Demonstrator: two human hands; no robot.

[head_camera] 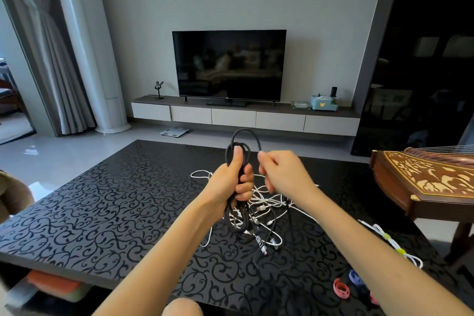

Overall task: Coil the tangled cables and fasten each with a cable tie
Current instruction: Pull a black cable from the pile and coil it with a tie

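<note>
My left hand (232, 181) grips a bundle of black cable (243, 141) above the table, with its loops sticking up past my thumb and hanging below my fist. My right hand (280, 170) pinches the free strand of that black cable, which arches from the bundle's top to my fingertips. Under both hands a tangle of white cables (266, 202) lies on the table, mixed with a dark cable and its plugs (261, 245). A coiled white cable (392, 244) bound with yellow-green ties lies at the right. Pink and blue cable ties (342, 288) lie at the near right.
The black patterned coffee table (102, 208) fills the foreground. A wooden zither (431, 182) stands at its right edge. Beyond are a TV (229, 67) on a low cabinet and a bathroom scale (174, 132) on the floor. My knee (182, 308) shows at the bottom.
</note>
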